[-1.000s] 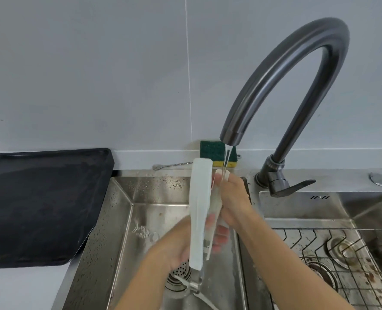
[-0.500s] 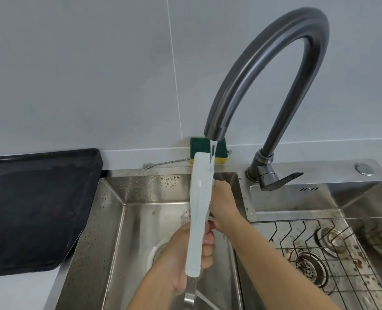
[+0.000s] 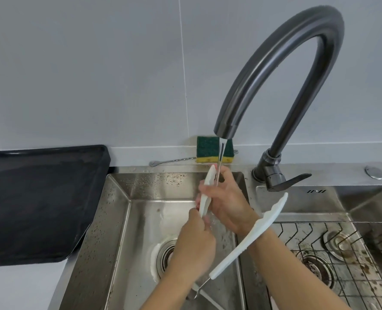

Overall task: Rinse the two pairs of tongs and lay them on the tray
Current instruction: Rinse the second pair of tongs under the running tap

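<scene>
A pair of white tongs is spread wide over the left sink basin. One arm (image 3: 206,193) stands upright under the running water; the other arm (image 3: 252,236) swings out to the right across my right forearm. My left hand (image 3: 194,245) grips the tongs low down, near the metal hinge loop (image 3: 200,287). My right hand (image 3: 224,198) wraps around the upright arm, rubbing it in the stream. The black tray (image 3: 40,198) lies on the counter to the left with nothing on it. I see no second pair of tongs.
The dark curved faucet (image 3: 275,70) pours water (image 3: 221,153) into the steel sink (image 3: 118,220). A green-and-yellow sponge (image 3: 208,148) and a metal spoon (image 3: 172,161) sit on the back ledge. A wire rack (image 3: 342,253) covers the right basin.
The tongs, held shut and upright before, have sprung wide; one arm now sticks out to the right over my right forearm. My right hand has slid up the other arm.
</scene>
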### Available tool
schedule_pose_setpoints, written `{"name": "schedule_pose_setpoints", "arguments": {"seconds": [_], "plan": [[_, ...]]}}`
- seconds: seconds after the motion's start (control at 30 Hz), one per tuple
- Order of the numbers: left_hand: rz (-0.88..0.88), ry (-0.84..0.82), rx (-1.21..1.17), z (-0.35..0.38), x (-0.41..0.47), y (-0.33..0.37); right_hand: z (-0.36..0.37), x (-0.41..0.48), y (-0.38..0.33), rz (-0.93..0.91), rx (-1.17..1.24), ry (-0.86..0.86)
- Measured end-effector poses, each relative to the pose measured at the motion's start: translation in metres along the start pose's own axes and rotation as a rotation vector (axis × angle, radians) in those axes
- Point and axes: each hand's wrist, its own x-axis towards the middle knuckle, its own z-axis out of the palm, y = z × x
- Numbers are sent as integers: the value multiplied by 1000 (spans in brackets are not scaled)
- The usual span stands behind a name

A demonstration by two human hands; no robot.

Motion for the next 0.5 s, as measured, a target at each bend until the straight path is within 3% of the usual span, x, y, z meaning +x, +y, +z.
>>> {"name": "schedule_pose_setpoints", "arguments": {"seconds": [0.13, 0.3, 0.5], "plan": [[74, -11, 102, 11, -9, 2, -4, -5, -6, -76, 91, 178], [34, -35, -18, 22, -13, -12, -13, -12, -1, -62, -35, 287], [-408, -139, -733, -7, -9, -31, -18, -11, 9, 163, -316, 263]]}}
